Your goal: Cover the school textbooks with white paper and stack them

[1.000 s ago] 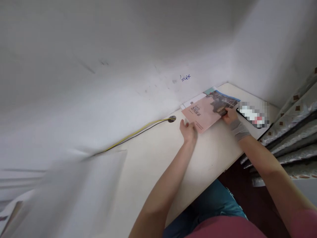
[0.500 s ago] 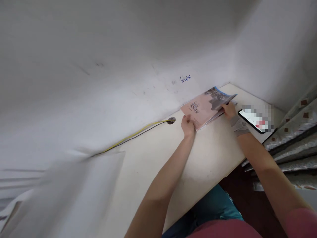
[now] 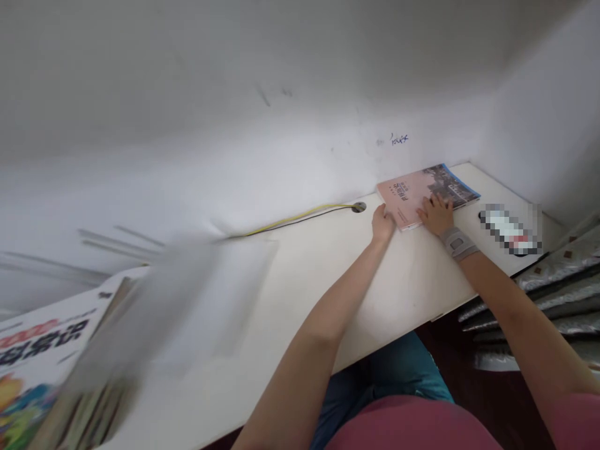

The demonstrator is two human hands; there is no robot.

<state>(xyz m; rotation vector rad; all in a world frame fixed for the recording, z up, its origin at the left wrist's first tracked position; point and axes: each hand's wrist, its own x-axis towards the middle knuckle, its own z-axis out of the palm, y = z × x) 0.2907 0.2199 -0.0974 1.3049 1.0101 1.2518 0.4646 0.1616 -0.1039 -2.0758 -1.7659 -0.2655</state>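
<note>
A thin paperback book (image 3: 407, 199) lies on the white desktop against the wall. Its cover is pink with a dark picture and a blue edge. My left hand (image 3: 383, 224) is closed at the book's near left edge, thumb up by the cover; its other fingers are partly hidden. With fingers spread, my right hand (image 3: 437, 214) rests flat on the cover, pressing no visible object but the book. A grey band (image 3: 458, 242) wraps my right wrist.
To the right lies a phone (image 3: 509, 231), partly blurred out. Yellow and black cables (image 3: 300, 215) run along the wall into a round desk hole (image 3: 359, 207). A stack of books (image 3: 51, 350) stands at left, beside a blurred pale sheet-like shape (image 3: 215, 294). Silvery padded folds (image 3: 562, 281) hang at right.
The book, its right side lifted and pages fanned before, now lies flat. My right hand has moved from its right edge onto the cover. The view has shifted left, showing more books there.
</note>
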